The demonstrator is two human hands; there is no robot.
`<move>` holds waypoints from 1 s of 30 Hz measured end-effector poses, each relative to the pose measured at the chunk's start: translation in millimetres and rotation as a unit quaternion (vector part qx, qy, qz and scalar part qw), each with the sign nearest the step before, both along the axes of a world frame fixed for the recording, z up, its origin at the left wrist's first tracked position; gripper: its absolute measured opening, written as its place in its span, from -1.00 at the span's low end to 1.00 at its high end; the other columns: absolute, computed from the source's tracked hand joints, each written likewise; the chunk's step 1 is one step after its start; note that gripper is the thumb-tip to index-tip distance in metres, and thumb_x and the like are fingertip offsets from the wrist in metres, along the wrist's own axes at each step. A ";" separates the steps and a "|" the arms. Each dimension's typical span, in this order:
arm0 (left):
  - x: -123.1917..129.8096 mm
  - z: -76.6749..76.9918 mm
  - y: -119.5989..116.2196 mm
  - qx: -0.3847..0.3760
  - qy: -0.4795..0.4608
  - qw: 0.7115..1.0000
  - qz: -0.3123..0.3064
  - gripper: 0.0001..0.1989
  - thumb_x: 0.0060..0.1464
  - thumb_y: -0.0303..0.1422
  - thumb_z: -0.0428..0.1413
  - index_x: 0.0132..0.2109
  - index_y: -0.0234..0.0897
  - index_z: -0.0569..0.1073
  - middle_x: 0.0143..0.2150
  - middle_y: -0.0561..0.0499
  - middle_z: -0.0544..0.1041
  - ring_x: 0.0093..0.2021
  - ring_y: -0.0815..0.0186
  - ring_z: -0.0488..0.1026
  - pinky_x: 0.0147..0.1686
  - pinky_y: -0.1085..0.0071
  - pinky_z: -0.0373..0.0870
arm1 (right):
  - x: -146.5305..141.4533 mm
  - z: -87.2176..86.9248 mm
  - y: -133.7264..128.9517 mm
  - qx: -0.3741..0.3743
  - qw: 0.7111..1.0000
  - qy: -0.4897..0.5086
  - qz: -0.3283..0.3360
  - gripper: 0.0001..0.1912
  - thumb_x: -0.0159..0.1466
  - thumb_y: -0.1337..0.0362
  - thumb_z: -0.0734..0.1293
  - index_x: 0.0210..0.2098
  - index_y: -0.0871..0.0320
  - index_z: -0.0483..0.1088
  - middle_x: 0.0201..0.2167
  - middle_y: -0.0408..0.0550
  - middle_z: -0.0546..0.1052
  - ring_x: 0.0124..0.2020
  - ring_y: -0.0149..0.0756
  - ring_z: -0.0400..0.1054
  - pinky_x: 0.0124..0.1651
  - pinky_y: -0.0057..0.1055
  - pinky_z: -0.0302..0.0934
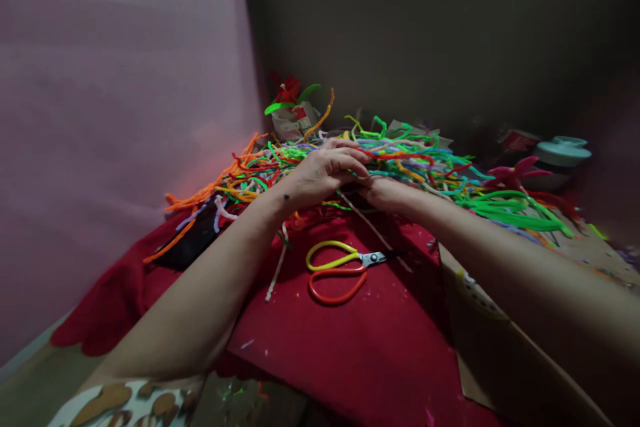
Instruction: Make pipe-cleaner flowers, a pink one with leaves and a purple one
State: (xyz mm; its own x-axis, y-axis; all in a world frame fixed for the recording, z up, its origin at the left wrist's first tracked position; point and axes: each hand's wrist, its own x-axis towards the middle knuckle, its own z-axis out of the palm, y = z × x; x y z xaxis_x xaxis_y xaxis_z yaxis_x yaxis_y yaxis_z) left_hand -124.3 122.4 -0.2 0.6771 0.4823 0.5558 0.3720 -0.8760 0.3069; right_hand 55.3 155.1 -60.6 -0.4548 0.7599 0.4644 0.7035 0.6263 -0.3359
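A large heap of colourful fuzzy stems (415, 159) lies across the back of the red cloth (340, 347). My left hand (327, 173) rests at the front middle of the heap, its fingers bent over toward the right. Close against it is my right hand (377, 190), its fingers mostly hidden behind the left ones. What either hand holds cannot be made out. Below them, scissors (337, 270) with one yellow and one red handle lie on the cloth. Pale stems (277, 270) stick out toward the front on both sides of the scissors' handles.
A pink wall (125, 80) rises at the left. Behind the heap stands a red flower (287, 90) with green leaves. At the right are a jar with a pale blue lid (563, 150), a pink fuzzy flower (517, 175) and a cardboard box (480, 347).
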 end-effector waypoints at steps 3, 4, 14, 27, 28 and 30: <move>1.7 8.2 -9.0 0.032 0.016 0.999 0.028 -0.80 0.10 -0.48 0.06 -0.23 -0.24 0.58 -0.03 0.00 0.54 0.08 0.19 0.31 0.12 0.10 0.23 | 2.7 20.7 9.4 -0.035 0.999 -0.033 -0.003 -0.77 0.07 0.50 0.34 -0.32 0.16 0.56 -0.40 -0.06 0.61 -0.48 -0.31 0.44 -0.41 -0.48 0.27; 2.9 10.6 -12.6 0.045 0.014 0.998 0.030 -0.80 0.11 -0.48 0.05 -0.25 -0.25 0.59 -0.04 0.01 0.55 0.05 0.19 0.33 0.11 0.10 0.24 | 3.8 28.8 10.1 -0.043 0.998 -0.039 -0.011 -0.75 0.07 0.47 0.36 -0.26 0.15 0.55 -0.36 -0.06 0.61 -0.44 -0.29 0.45 -0.37 -0.47 0.28; 7.7 3.0 -21.6 -0.081 0.136 0.987 0.026 -0.65 -0.05 -0.61 -0.04 -0.23 -0.28 0.58 -0.23 0.01 0.60 -0.22 0.35 0.50 -0.18 0.49 0.37 | 7.3 59.2 4.1 -0.191 0.980 -0.061 0.014 -0.55 0.14 0.49 0.24 0.01 0.11 0.44 0.01 -0.10 0.52 0.01 -0.23 0.38 0.09 -0.38 0.22; -7.5 -17.3 5.8 -0.024 0.283 0.915 0.286 -0.63 0.08 -0.46 -0.06 0.04 -0.30 0.40 -0.15 -0.17 0.55 -0.15 0.16 0.50 -0.24 0.36 0.38 | -5.7 43.0 0.8 -0.133 0.973 -0.163 -0.093 -0.47 0.14 0.50 0.21 0.06 0.01 0.37 -0.03 -0.07 0.52 -0.11 -0.21 0.41 -0.07 -0.37 0.27; -8.6 -18.4 7.1 -0.015 0.270 0.917 0.292 -0.61 0.09 -0.45 -0.06 0.08 -0.29 0.36 -0.08 -0.18 0.52 -0.09 0.15 0.48 -0.19 0.35 0.38 | -7.8 42.8 1.0 -0.136 0.970 -0.175 -0.103 -0.50 0.15 0.49 0.20 0.05 0.02 0.38 -0.06 -0.08 0.54 -0.15 -0.22 0.42 -0.10 -0.38 0.27; -10.6 -21.3 10.7 -0.001 0.260 0.917 0.304 -0.60 0.10 -0.46 -0.06 0.10 -0.28 0.36 0.08 -0.18 0.42 0.00 0.16 0.45 -0.10 0.34 0.37 | -13.8 40.7 2.1 -0.147 0.960 -0.204 -0.121 -0.57 0.16 0.47 0.21 -0.02 0.07 0.44 -0.12 -0.06 0.56 -0.21 -0.23 0.44 -0.15 -0.40 0.28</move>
